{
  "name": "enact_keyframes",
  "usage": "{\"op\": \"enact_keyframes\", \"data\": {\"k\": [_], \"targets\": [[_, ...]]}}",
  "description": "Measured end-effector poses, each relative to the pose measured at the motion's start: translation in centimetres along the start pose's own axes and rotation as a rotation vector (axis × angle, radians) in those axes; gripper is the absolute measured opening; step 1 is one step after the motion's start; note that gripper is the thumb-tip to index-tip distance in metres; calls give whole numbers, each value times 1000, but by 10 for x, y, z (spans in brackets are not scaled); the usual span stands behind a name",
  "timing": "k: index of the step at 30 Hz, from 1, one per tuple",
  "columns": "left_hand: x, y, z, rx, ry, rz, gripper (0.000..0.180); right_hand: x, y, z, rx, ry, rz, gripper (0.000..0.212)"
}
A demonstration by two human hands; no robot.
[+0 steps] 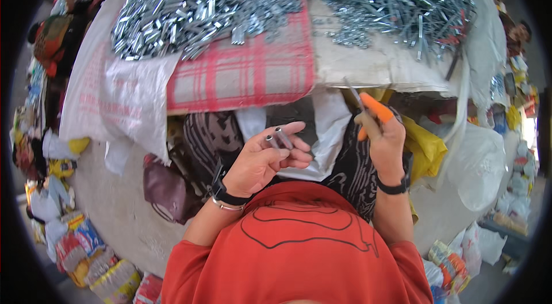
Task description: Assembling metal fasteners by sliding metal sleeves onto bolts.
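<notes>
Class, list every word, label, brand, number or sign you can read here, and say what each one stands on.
No text is clear enough to quote.
White sack draped at left: red printing, too blurred to read.
Colourful packages at lower left: any print is too small and blurred.
Red shirt: black line drawing, no lettering visible.
Silvery tubes in the left hand, orange-handled tool in the right hand: no markings visible.
</notes>
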State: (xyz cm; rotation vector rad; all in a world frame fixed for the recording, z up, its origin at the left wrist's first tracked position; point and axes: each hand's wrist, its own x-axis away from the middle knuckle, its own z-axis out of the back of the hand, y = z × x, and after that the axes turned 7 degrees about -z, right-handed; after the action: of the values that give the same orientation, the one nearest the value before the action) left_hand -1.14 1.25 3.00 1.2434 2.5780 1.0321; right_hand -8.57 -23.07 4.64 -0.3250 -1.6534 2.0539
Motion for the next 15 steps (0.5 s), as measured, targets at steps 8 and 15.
{"op": "enact_keyframes", "data": {"k": [8,15], "targets": [[34,8,11,50,74,-72,43,37,-52,-35,345,-369,392,35],[37,13,12,-740,159,-172,40,34,-59,-43,402,-480,376,28]]}}
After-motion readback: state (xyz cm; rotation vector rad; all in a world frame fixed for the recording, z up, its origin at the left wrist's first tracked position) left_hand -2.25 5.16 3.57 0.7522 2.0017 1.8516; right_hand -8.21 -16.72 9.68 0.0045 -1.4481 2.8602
